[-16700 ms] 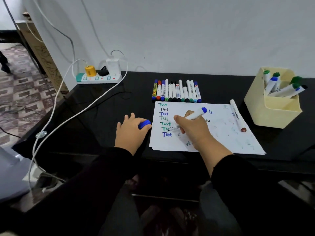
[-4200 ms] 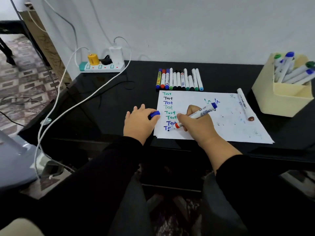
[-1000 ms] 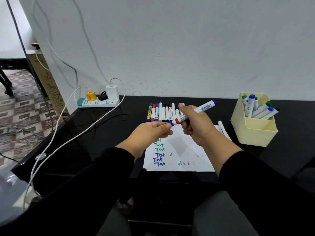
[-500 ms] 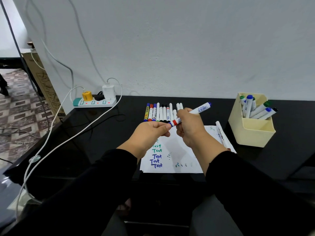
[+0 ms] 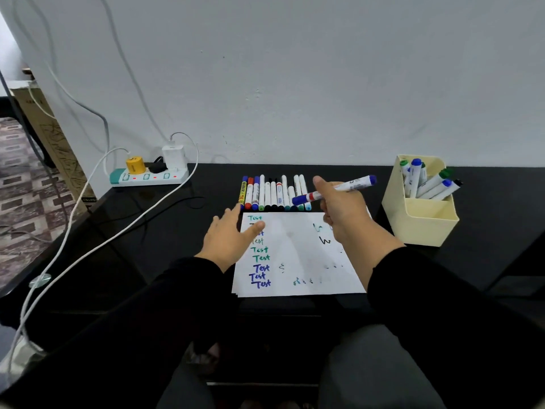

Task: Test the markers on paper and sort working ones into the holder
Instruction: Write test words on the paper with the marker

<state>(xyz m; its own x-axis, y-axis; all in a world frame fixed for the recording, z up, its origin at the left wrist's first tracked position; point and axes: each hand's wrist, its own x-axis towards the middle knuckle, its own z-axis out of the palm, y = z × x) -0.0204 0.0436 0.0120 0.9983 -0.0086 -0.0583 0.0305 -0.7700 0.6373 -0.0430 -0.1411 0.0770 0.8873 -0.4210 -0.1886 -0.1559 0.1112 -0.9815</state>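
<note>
My right hand [image 5: 343,209] grips a capped blue marker [image 5: 354,185] and holds it level above the far edge of the white paper [image 5: 298,255]. My left hand [image 5: 228,236] hovers over the paper's left edge with fingers straight and nothing in it. The paper carries a column of "Test" words in green and blue. A row of several markers [image 5: 274,193] lies side by side just beyond the paper. The cream holder [image 5: 424,216] stands at the right with several blue and green capped markers in it.
A power strip [image 5: 147,176] with a yellow plug and a white charger sits at the back left of the black desk [image 5: 177,231]. White cables trail from it over the desk's left edge. A white wall rises behind the desk.
The cap is now on the blue marker. My left hand has let go and dropped toward the paper's left edge. My right hand has carried the marker rightward.
</note>
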